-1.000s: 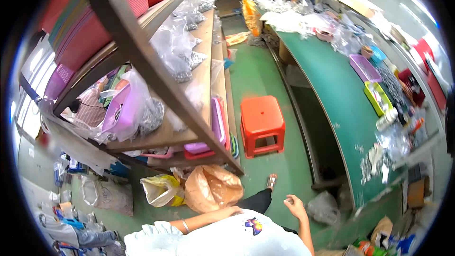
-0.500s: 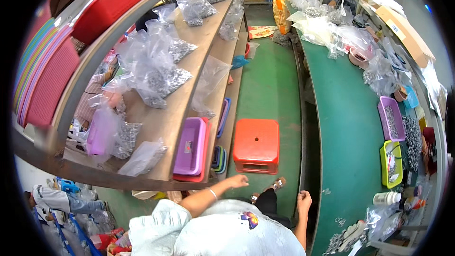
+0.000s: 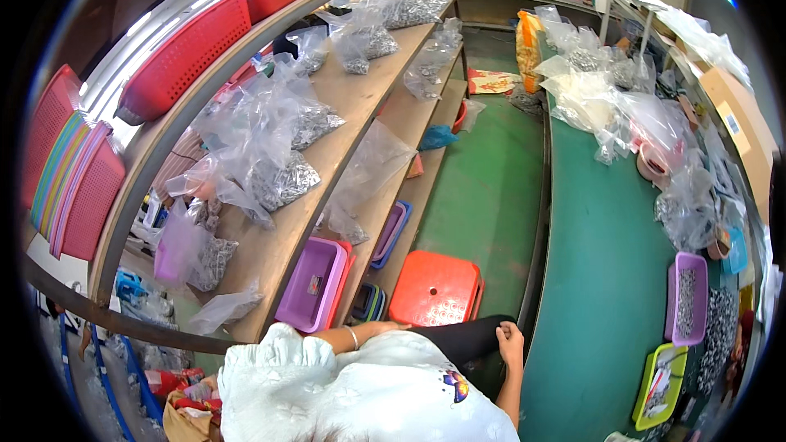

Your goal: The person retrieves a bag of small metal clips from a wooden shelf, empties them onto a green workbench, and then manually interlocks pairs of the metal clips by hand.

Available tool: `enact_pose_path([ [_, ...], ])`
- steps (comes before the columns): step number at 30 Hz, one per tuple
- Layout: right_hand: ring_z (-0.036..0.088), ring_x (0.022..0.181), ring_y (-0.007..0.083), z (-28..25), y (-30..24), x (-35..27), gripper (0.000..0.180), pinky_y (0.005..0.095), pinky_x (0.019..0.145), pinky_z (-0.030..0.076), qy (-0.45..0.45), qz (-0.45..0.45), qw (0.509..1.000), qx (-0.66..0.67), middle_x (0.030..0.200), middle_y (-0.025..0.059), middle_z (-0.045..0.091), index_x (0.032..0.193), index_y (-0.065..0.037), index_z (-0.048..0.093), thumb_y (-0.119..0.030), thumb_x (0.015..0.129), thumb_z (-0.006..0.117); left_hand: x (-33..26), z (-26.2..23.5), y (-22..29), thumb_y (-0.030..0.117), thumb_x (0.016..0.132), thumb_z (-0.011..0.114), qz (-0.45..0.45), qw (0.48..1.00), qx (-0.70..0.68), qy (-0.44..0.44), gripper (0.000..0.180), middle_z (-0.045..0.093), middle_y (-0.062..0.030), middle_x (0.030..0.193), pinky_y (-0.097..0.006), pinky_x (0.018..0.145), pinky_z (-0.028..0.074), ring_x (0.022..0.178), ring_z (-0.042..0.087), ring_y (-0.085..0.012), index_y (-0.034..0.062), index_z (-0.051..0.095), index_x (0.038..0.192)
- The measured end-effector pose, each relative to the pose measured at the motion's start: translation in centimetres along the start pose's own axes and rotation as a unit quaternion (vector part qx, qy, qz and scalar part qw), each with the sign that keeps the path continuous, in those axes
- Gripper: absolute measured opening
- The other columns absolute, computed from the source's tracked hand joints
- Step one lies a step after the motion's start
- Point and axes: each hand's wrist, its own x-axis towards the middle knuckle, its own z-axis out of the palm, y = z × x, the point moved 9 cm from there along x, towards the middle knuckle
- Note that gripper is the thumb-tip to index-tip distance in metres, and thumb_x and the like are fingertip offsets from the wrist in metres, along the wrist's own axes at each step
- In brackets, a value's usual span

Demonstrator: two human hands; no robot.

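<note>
My left hand (image 3: 385, 327) lies by my dark-trousered thigh, just in front of the red plastic stool (image 3: 436, 282); its fingers are mostly hidden. At my knee, beside the near edge of the green table (image 3: 589, 311), my right hand (image 3: 510, 342) has its fingers curled in, with nothing visible in them. A purple plastic basket (image 3: 311, 285) stacked with a red one sits on the shelf to the left of my left arm.
Wooden shelves (image 3: 360, 106) at left carry clear bags of small metal parts (image 3: 282, 180). On the table's right side stand a purple basket (image 3: 686, 299) of metal parts and a yellow-green basket (image 3: 660, 385). A green floor aisle (image 3: 483, 188) runs ahead.
My view has turned and shifted, so shelves, stool and table sit differently. My left hand has drawn back from the stool to my thigh. A bent dark-trousered knee now shows beside my right hand.
</note>
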Motion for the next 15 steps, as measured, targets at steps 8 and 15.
enact_pose_path([
  [8,0.059,0.086,0.0195,1.2,8.0,5.6,0.033,0.0299,0.076,0.046,-0.126,0.174,0.975,0.048,0.093,0.0158,0.062,0.103,0.004,0.055,-0.015,0.077,0.062,4.2,-4.0,17.2,0.053,0.083,0.044,0.127,0.981,0.143,0.037,0.059,0.052,-0.0097,0.114,-0.033,0.089,0.037,0.1,0.049,-0.0208,0.0047,0.05,0.117],
  [15,0.058,0.088,0.0207,3.8,-3.7,24.0,0.036,0.0312,0.078,0.045,-0.18,0.087,0.979,-0.031,0.094,0.0156,0.061,0.107,0.004,0.052,-0.014,0.077,0.062,13.7,-14.8,31.0,0.053,0.083,0.044,0.286,0.933,0.185,0.121,0.06,0.049,-0.0085,0.119,-0.034,0.092,0.034,0.104,0.047,-0.0206,0.0049,0.048,0.12],
])
